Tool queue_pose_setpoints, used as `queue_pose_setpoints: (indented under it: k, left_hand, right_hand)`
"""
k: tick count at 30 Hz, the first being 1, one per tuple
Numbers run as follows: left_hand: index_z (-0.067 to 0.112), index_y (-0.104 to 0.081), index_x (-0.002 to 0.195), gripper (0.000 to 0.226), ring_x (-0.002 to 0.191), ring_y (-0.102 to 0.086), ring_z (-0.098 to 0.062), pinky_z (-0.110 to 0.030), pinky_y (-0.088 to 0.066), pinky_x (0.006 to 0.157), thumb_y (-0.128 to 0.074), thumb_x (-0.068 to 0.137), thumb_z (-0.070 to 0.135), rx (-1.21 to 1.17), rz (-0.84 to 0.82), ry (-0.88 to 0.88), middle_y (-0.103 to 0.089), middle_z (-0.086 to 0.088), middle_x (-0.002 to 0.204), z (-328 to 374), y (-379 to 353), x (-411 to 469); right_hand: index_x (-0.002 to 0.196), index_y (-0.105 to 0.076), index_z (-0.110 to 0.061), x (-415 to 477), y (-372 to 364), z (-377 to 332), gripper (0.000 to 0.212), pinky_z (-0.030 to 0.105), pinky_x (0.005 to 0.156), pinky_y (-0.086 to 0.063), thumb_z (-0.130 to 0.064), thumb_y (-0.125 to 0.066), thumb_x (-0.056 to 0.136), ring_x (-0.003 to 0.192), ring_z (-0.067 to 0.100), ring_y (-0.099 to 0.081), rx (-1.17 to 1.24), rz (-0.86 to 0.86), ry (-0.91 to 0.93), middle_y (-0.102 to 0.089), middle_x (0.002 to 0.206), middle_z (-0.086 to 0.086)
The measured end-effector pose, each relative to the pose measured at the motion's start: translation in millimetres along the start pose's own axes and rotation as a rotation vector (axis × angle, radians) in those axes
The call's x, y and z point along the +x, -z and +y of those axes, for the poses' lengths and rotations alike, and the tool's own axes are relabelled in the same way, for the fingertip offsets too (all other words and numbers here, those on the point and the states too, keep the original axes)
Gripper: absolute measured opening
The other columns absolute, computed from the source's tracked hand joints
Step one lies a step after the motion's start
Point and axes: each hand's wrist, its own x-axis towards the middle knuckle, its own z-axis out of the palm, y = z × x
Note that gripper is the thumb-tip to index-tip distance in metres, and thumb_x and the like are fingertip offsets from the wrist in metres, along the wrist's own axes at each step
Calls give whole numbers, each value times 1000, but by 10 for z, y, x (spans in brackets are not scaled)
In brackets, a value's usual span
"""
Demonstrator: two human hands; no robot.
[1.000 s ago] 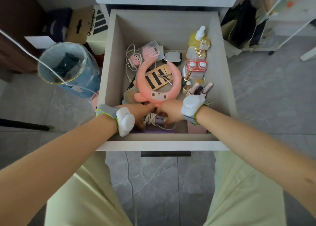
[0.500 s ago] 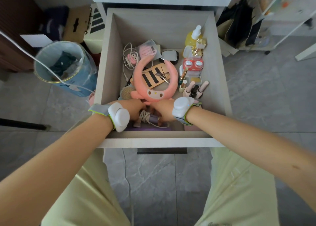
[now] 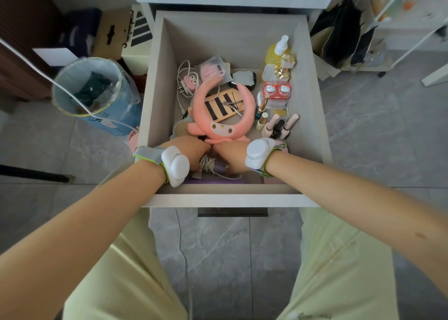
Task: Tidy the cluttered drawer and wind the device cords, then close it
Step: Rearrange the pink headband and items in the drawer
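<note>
Open pale wooden drawer (image 3: 312,116): back half lying bare. Left hand (image 3: 194,150) and right hand (image 3: 230,155), two, are gripping one coiled beige cord (image 3: 208,163) against the front edge.

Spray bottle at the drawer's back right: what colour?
Yellow spray bottle with a white nozzle, head view.

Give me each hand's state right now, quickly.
Left hand: closed on the wound cord bundle.
Right hand: curled on the same bundle; its grip is hidden.
</note>
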Motion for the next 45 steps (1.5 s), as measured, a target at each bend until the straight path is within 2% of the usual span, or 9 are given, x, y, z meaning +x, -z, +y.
queue_pose_setpoints:
  k: [4,13,18,21,24,28,34,40,45]
  left_hand:
    - [15,-56,119,33,101,-60,-25,-30,-45,81,-59,88,26,-19,-75,25,-62,-7,114,16,43,-9]
    - [9,-59,110,26,81,-51,-18,-27,-43,72,-58,89,24,-110,-110,80,-54,-3,90,31,87,8]
    - [9,-52,124,36,98,-54,-23,-32,-44,90,-54,92,26,-297,-120,85,-58,-11,117,34,107,46]
    - [4,-57,121,35,97,-54,-22,-37,-44,94,-58,90,19,-325,-181,78,-59,-15,121,27,41,39]
    - [1,-56,119,32,106,-57,-28,-35,-45,93,-58,90,14,-315,-212,76,-60,-13,117,54,14,30]
    - [6,-56,114,30,87,-54,-20,-31,-45,79,-60,86,18,-328,-185,43,-57,-6,99,1,28,34]
    - [7,-59,106,32,89,-56,-22,-35,-47,82,-70,80,22,-344,-163,9,-61,-7,98,-63,32,23]
    - [15,-55,73,16,60,-46,-13,-25,-38,59,-60,86,24,-364,-80,43,-53,1,67,-37,32,-2]
    - [2,-65,91,14,63,-49,-18,-27,-44,63,-61,84,14,-360,-65,77,-57,-5,72,-32,73,-36]
  right_hand:
    - [140,-38,-11,-32,-58,25,59,37,93,-42,-24,-60,87,118,29,-51,52,69,29,-50,133,12]
    - [133,-49,-12,17,46,35,45,33,89,-43,-14,-57,89,110,25,-56,183,53,74,-56,126,10]
    - [113,-55,-14,10,86,123,24,20,69,-30,-9,-49,89,82,15,-46,182,75,70,-48,82,-6]
    - [137,-43,-15,-25,92,99,55,19,79,-36,-5,-56,85,106,20,-53,221,-16,86,-58,115,-6]
    - [136,-43,-13,7,29,62,56,12,80,-31,-4,-60,83,126,18,-45,139,-9,122,-46,140,2]
    - [133,-49,-12,42,9,86,53,21,84,-40,-1,-58,82,120,20,-52,222,-27,82,-52,135,2]
    - [122,-60,-10,49,33,117,39,6,64,-35,1,-54,85,110,3,-51,332,-74,79,-60,125,1]
    - [122,-59,-10,32,23,68,34,18,79,-34,-12,-61,88,114,24,-55,309,-9,37,-60,123,8]
    - [119,-60,-10,28,-14,35,33,23,78,-35,-16,-63,87,109,27,-57,261,31,40,-61,119,11]
